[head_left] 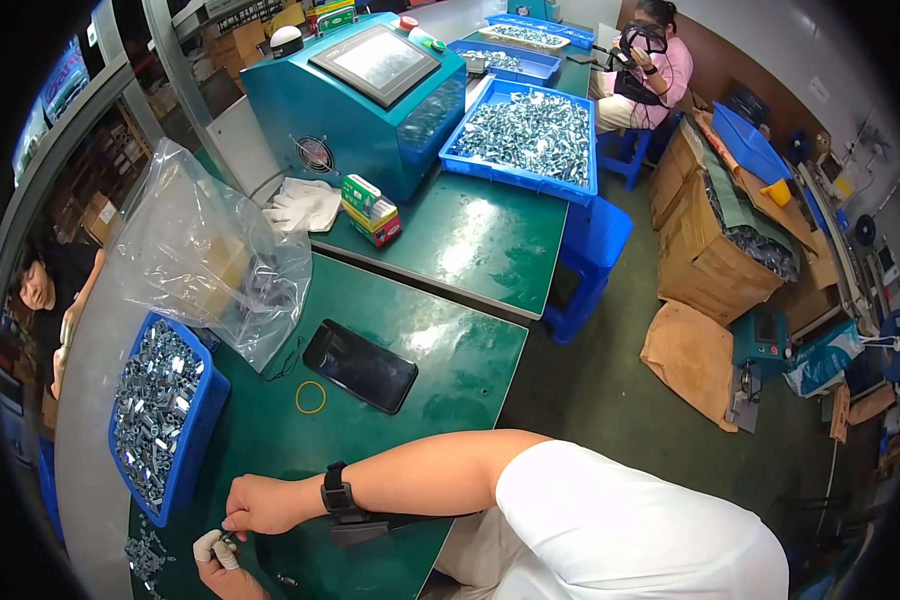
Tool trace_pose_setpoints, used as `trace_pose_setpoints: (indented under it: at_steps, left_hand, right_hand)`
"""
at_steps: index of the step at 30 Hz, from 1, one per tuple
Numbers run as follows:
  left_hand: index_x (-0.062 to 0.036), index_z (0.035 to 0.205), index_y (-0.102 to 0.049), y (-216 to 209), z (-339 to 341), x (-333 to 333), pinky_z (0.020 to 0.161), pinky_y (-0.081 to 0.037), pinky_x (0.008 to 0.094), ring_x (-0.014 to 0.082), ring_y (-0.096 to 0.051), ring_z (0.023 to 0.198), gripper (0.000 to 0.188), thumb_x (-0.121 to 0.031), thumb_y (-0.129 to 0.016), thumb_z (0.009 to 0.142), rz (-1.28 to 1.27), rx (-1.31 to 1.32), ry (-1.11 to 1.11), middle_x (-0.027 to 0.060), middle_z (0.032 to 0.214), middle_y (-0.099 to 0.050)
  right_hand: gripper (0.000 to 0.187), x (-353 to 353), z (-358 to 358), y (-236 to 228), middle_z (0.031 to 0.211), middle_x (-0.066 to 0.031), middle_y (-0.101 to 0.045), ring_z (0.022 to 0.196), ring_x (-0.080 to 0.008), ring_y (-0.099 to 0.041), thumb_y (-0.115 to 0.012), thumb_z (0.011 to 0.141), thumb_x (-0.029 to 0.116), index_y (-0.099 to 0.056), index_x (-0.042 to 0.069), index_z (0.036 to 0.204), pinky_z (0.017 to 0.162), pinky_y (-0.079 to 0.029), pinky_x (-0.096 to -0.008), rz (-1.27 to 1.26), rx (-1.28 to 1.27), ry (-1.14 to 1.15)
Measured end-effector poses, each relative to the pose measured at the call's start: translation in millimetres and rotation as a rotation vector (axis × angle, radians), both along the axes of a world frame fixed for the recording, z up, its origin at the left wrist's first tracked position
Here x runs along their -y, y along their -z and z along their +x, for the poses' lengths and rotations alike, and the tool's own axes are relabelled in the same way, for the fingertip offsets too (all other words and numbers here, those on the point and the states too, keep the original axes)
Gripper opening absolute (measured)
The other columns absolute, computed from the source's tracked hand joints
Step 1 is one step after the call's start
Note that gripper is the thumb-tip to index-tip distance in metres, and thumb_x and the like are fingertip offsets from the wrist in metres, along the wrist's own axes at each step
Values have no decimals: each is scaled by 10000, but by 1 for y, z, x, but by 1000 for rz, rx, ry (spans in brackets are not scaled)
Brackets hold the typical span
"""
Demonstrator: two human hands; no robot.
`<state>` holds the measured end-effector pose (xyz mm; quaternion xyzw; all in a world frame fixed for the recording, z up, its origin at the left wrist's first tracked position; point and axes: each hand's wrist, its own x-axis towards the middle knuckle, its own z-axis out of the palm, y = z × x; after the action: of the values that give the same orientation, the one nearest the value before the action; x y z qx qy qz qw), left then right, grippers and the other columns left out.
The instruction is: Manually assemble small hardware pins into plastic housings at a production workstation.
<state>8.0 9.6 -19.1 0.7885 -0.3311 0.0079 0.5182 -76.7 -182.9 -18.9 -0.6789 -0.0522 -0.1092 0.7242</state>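
Note:
My left hand (224, 566), with pale coverings on its fingertips, is closed on a small dark part (228, 537) near the table's front edge. My right hand (266, 504), a black band at its wrist, reaches in from the right and pinches at the same part. Much of that part is hidden by the fingers. Beyond both hands, a blue tray (208, 425) is heaped with small shiny metal pieces. A loose pile of small metal pieces (145, 556) lies left of my left hand. One single metal piece (287, 580) rests to its right.
On the green table (450, 345) lie a black phone (360, 365), a yellow rubber band (311, 397) and a clear plastic bag (205, 250). Behind stand a teal machine (350, 110), white gloves (303, 205), a small box (370, 210) and a filled blue tray (515, 182). Two other people are nearby.

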Motion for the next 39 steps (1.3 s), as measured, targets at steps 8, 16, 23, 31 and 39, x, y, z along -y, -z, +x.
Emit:
trace_pose_setpoints:
  at_steps: [8,16,23,31,39]
  left_hand:
    - [-32,888,-540,8,2,10,575,-305,233,67,-385,657,254,-222,-498,1051,-19,-17,-44,-22,768,-447]
    - [-6,1054,-654,-14,-2,1,638,-419,193,88,-564,758,234,-183,-511,1002,-198,-291,-128,33,907,-629]
    - [2,1066,-666,-62,10,52,697,-493,255,100,-601,776,162,-63,-661,918,-134,-28,-115,34,895,-662]
    - [-45,1063,-692,-122,74,94,698,-499,280,145,-627,754,170,-96,-686,901,187,415,-210,88,875,-696]
    - [-46,1025,-703,-99,106,104,684,-504,335,234,-612,695,166,-64,-693,861,156,641,-223,121,812,-667]
  right_hand:
    - [301,2,-1,4,564,-105,-576,518,-199,-512,-622,912,185,-700,11,679,519,-391,-369,-5,23,58]
    - [226,-3,5,3,701,-182,-656,605,-293,-612,-665,857,219,-707,11,780,592,-481,-404,-47,130,178]
    - [244,17,5,14,622,-69,-607,569,-118,-514,-629,941,231,-735,18,888,551,-430,-314,-102,-43,248]
    - [267,4,6,3,591,41,-478,564,-48,-371,-598,986,221,-724,-5,923,513,-328,-265,-14,-128,128]
    - [268,5,3,3,564,-3,-513,531,-75,-424,-606,968,229,-719,-6,905,498,-351,-288,-8,-148,129]
